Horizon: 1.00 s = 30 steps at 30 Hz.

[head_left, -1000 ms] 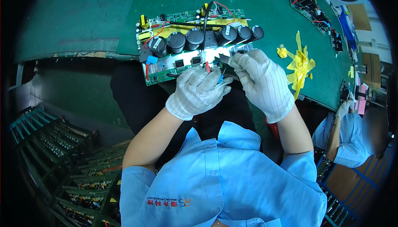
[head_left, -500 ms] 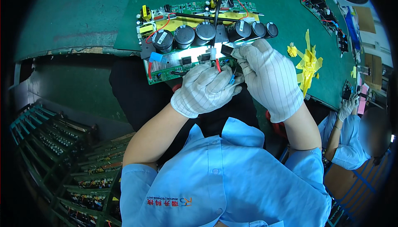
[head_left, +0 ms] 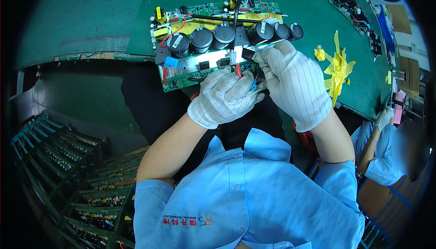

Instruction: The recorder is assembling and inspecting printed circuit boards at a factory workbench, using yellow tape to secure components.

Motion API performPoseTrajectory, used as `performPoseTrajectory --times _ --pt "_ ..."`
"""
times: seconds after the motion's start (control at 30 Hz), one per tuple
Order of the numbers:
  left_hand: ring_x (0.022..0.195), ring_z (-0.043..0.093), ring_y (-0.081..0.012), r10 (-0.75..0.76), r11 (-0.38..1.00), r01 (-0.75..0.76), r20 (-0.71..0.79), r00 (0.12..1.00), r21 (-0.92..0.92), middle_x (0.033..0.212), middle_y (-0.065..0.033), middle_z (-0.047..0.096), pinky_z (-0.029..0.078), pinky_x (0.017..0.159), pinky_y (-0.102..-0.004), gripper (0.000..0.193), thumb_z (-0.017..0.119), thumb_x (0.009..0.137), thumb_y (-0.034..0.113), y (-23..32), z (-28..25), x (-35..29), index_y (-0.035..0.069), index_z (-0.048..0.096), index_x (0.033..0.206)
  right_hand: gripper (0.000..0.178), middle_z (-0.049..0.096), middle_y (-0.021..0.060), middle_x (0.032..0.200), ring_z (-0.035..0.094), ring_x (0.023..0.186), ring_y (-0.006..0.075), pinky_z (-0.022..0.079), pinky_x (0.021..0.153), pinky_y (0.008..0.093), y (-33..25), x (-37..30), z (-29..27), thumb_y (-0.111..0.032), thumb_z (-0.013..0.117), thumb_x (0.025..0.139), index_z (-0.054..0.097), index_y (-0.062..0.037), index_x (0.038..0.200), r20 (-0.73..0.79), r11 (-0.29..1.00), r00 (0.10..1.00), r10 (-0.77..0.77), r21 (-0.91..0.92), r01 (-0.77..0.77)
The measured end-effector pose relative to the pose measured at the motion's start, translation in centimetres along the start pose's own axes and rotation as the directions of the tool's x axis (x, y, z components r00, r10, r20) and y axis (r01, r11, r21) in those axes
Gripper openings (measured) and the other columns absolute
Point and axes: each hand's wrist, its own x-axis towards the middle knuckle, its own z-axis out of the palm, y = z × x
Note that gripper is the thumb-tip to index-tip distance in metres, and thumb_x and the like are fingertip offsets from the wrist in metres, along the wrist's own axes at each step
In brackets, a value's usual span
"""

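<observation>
A long green circuit board (head_left: pixel 184 83) lies at the bench's near edge, with a bright metal heat-sink strip and a row of black cylindrical capacitors (head_left: pixel 224 36). My left hand (head_left: pixel 222 97), in a striped white glove, is closed at the board's near edge. Its fingertips pinch a small blue connector (head_left: pixel 254 86) beside a red wire (head_left: pixel 239 70). My right hand (head_left: pixel 297 87), gloved alike, is closed just right of it. A dark flat-ended piece (head_left: pixel 248 53) shows at its fingers; what it grips is mostly hidden. Another blue connector (head_left: pixel 171 62) sits at the board's left.
Crumpled yellow tape (head_left: pixel 338 72) lies on the green bench (head_left: pixel 299 3) to the right. Another board assembly (head_left: pixel 354 17) is at the far right. Racks of boards (head_left: pixel 59 151) stand at lower left. A co-worker's gloved hand (head_left: pixel 384 118) is at the right edge.
My hands stay almost where they were, with only slight finger movement around the blue connector. The co-worker's hand at the right has shifted a little.
</observation>
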Motion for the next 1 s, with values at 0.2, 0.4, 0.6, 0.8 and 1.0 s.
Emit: performPoseTrajectory --times 0.2,0.4,0.6,0.8,1.0 --pt "0.084 0.061 -0.0195 -0.014 1.000 0.014 -0.011 1.000 -0.008 0.107 -0.0042 0.062 0.053 0.075 -0.0366 0.060 0.086 0.066 0.032 0.10 -0.02 0.09 0.011 0.058 0.115 0.014 0.059 0.0114 0.089 0.064 0.076 0.0302 0.051 0.059 0.0431 0.30 0.07 0.19 -0.009 0.061 0.081 0.061 -0.0102 0.095 0.005 0.999 1.000 0.003 0.044 -0.003" --pt "0.086 0.061 -0.0191 -0.002 1.000 0.002 -0.013 1.000 0.008 0.107 -0.0042 0.062 0.052 0.074 -0.0369 0.058 0.085 0.067 0.032 0.13 -0.06 0.29 0.011 0.058 0.114 0.018 0.059 0.0113 0.088 0.064 0.077 0.0302 0.051 0.059 0.0435 0.30 -0.02 0.49 -0.012 0.063 0.079 0.061 -0.0098 0.096 -0.008 1.000 1.000 0.007 0.019 -0.007" --pt "0.088 0.060 -0.0196 0.016 0.999 -0.016 0.008 1.000 0.030 0.109 -0.0043 0.062 0.051 0.077 -0.0387 0.048 0.083 0.070 0.032 0.11 -0.29 0.44 0.011 0.062 0.107 0.021 0.058 0.0105 0.087 0.064 0.078 0.0284 0.051 0.058 0.0423 0.43 -0.26 0.61 -0.012 0.064 0.076 0.061 -0.0100 0.097 -0.012 1.000 1.000 -0.026 -0.013 0.026" --pt "0.090 0.060 -0.0197 0.015 0.999 -0.016 0.027 1.000 0.051 0.107 -0.0042 0.063 0.051 0.076 -0.0387 0.048 0.082 0.071 0.033 0.19 -0.59 0.55 0.010 0.062 0.108 0.014 0.062 0.0137 0.096 0.065 0.076 0.0356 0.052 0.059 0.0429 0.43 -0.32 0.39 -0.007 0.065 0.083 0.062 -0.0058 0.097 -0.023 0.999 0.999 -0.050 0.001 0.050" --pt "0.088 0.061 -0.0191 0.009 0.998 -0.012 0.046 0.999 0.056 0.106 -0.0038 0.063 0.051 0.074 -0.0381 0.042 0.081 0.072 0.033 0.23 -0.69 0.74 0.012 0.065 0.104 0.014 0.062 0.0130 0.096 0.066 0.076 0.0347 0.052 0.059 0.0426 0.71 -0.37 0.52 -0.008 0.067 0.083 0.063 -0.0056 0.096 -0.049 0.999 0.998 -0.037 0.024 0.039"
